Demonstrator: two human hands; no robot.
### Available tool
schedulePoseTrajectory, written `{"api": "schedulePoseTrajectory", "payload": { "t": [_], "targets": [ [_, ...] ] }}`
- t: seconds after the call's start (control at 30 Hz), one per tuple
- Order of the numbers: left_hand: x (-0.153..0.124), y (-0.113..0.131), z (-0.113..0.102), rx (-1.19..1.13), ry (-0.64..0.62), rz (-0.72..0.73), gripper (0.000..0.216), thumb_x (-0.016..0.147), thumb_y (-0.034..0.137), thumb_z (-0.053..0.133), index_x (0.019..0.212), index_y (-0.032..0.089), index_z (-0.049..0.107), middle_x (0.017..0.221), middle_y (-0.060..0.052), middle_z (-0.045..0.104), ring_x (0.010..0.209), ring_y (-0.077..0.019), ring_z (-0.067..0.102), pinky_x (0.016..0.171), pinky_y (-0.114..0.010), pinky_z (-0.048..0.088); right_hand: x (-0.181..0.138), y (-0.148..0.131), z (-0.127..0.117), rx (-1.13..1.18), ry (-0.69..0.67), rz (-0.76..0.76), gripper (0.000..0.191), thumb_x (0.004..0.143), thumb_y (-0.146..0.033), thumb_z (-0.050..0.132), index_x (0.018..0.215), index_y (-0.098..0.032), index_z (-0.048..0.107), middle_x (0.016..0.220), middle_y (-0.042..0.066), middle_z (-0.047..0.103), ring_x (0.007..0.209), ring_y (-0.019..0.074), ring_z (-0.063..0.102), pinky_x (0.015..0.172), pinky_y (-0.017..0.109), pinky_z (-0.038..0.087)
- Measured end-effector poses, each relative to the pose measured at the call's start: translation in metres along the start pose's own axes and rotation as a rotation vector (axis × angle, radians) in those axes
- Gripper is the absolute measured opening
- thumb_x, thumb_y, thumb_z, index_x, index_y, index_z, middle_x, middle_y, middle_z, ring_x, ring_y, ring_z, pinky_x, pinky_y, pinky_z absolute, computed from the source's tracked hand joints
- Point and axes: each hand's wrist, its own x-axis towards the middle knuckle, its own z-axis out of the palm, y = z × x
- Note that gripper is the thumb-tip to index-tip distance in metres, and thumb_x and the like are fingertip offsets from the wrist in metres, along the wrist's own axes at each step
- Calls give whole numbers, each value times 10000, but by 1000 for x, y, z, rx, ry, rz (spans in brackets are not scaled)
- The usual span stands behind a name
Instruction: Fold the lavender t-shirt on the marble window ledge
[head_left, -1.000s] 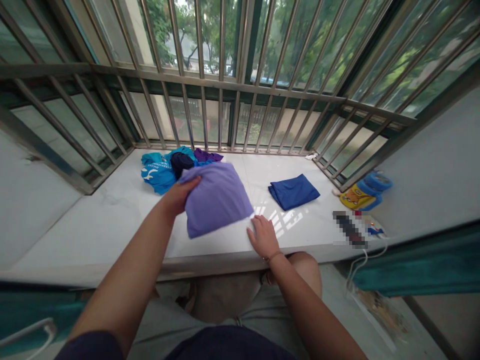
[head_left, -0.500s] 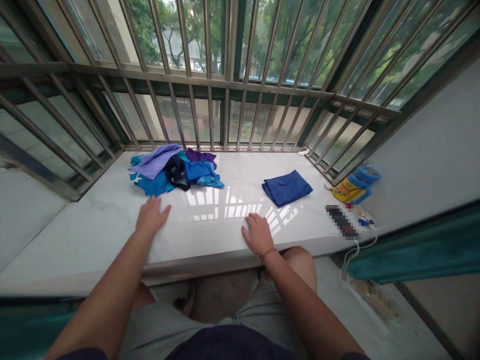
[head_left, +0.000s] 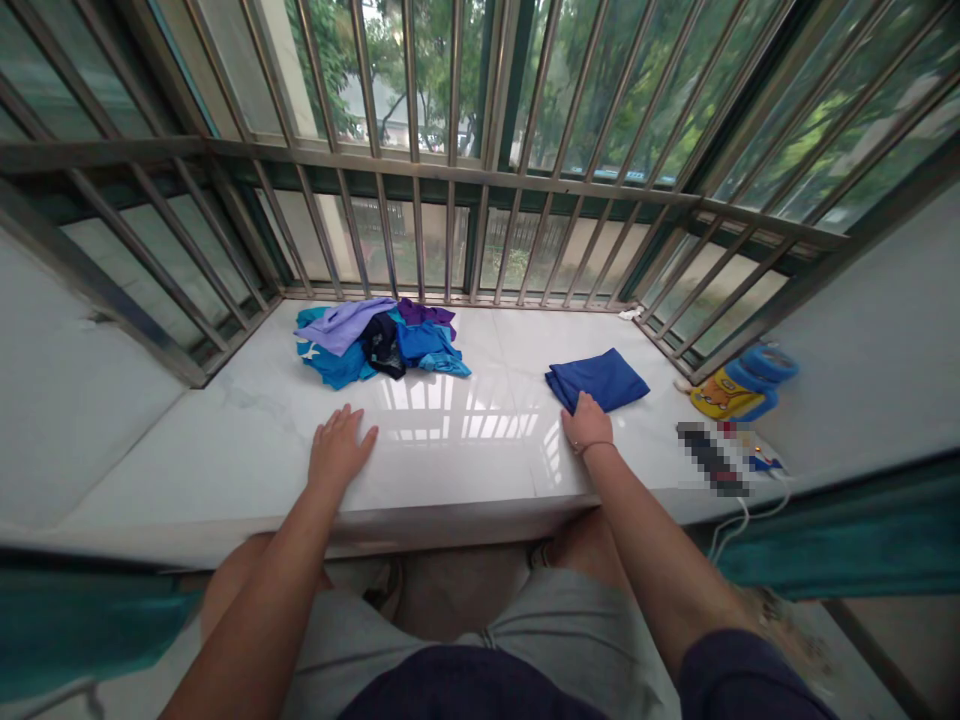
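R hand (head_left: 587,424) rests on near edge of folded blue cloth (head_left: 600,378), fingers together on the fabric; can't tell if it pinches. L hand (head_left: 339,450) lies flat on white sill (head_left: 225,440), fingers spread, holding nothing. Beyond L hand, well apart, clothes pile (head_left: 379,340) w/ lilac piece on top, against bars (head_left: 450,240). Far R of cloth: yellow-blue bottle (head_left: 739,385), lying down.

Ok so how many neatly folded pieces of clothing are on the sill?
1: the folded dark blue garment at the right hand. The clothes pile beyond the left hand is loose and may hide others.
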Motion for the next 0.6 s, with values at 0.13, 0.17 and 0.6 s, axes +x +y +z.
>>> {"api": "schedulePoseTrajectory", "payload": {
  "t": [0.13,0.17,0.6],
  "targets": [
    [0,1,-1,-6,4,-4,675,1105,521,451,1631,117,576,1799,-229,419,1676,-404,387,1367,-621,273,17,17,-10,11,-53,23,470,1160,-263,416,1429,-42,731,1419,299,736,1264,319,717,1076,392,473],
    [-1,2,-1,-8,4,-6,666,1104,519,455,1630,129,580,1799,-223,424,1675,-398,390,1367,-615,275,20,20,-14,13,-57,35,458,1168,-275,412,1341,-63,780,1301,282,784,1151,309,747,1002,383,487],
    [-2,1,-1,18,26,-2,628,1119,484,463,1603,108,596,1789,-209,447,1672,-371,398,1375,-599,275,-69,-23,-17,221,169,-440,421,1170,-287,424,1346,-143,778,1277,196,817,1159,288,749,1150,450,473]
  ]
}}
